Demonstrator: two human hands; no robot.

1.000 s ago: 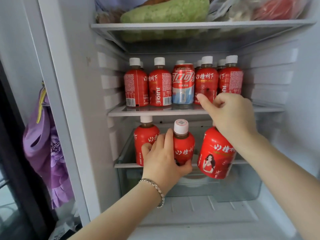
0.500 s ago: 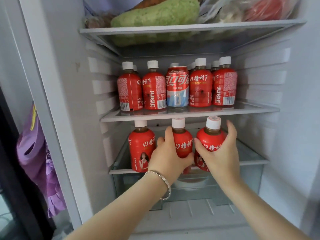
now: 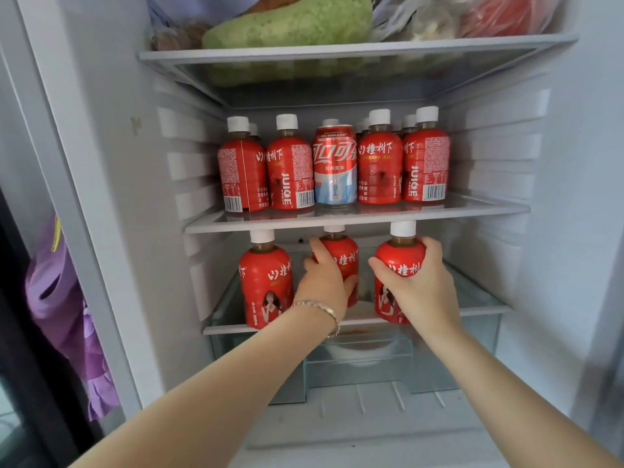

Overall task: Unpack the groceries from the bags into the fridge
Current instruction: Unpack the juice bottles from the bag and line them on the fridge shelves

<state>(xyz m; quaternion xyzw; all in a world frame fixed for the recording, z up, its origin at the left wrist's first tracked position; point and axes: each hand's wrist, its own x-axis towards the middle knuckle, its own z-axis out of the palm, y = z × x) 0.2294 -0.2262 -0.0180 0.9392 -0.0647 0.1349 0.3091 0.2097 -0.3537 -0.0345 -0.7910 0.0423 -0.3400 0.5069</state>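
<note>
Three red juice bottles with white caps stand on the lower glass shelf (image 3: 479,310) of the open fridge. My left hand (image 3: 326,282) wraps around the middle bottle (image 3: 344,256), pushed deeper under the shelf above. My right hand (image 3: 422,285) grips the right bottle (image 3: 400,261) upright near the shelf's front edge. The left bottle (image 3: 265,285) stands free beside my left hand.
The middle shelf (image 3: 371,216) carries a row of several red juice bottles and a cola can (image 3: 335,167). The top shelf (image 3: 337,49) holds a green gourd (image 3: 287,25) and bagged produce. A clear drawer (image 3: 456,352) with a white bowl sits below. A purple bag (image 3: 64,319) hangs at left.
My right hand brought its bottle down from a tilt at the middle shelf and set it upright on the lower shelf. My left hand slid the middle bottle further back.
</note>
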